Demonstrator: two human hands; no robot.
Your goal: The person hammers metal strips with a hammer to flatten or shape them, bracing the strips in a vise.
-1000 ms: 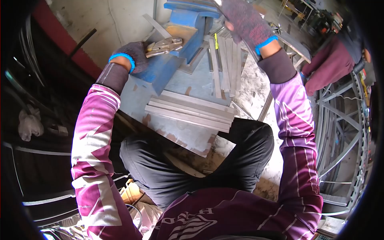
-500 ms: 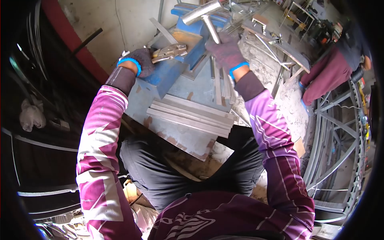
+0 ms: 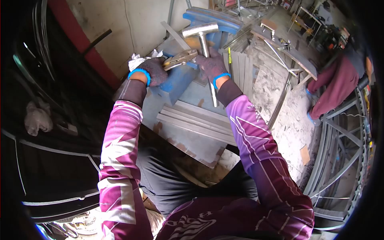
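My left hand [image 3: 153,72], in a dark glove with a blue cuff, is closed round locking pliers [image 3: 181,59]. Their jaws grip a flat metal strip [image 3: 174,35] over a blue metal block [image 3: 174,86]. My right hand [image 3: 213,68], gloved too, wraps round the handle of a metal hammer [image 3: 200,30]. The hammer's head is up, beyond the hand, and the handle's end points down toward me. The pliers' jaws are close beside my right hand's fingers. Several flat bars [image 3: 196,121] lie side by side on the metal plate [image 3: 188,145] nearer to me.
A blue vise-like tool [image 3: 212,19] stands behind the hammer. More flat bars [image 3: 241,70] lie to the right of my right hand. A low bench [image 3: 298,60] and a person in dark red trousers [image 3: 336,86] are at the right, with a metal frame [image 3: 340,132] below.
The hammer has come down and nearer the pliers with my right hand, its handle now more upright in view. The whole view has shifted, and a yellow-green item shows by the right-hand bars.
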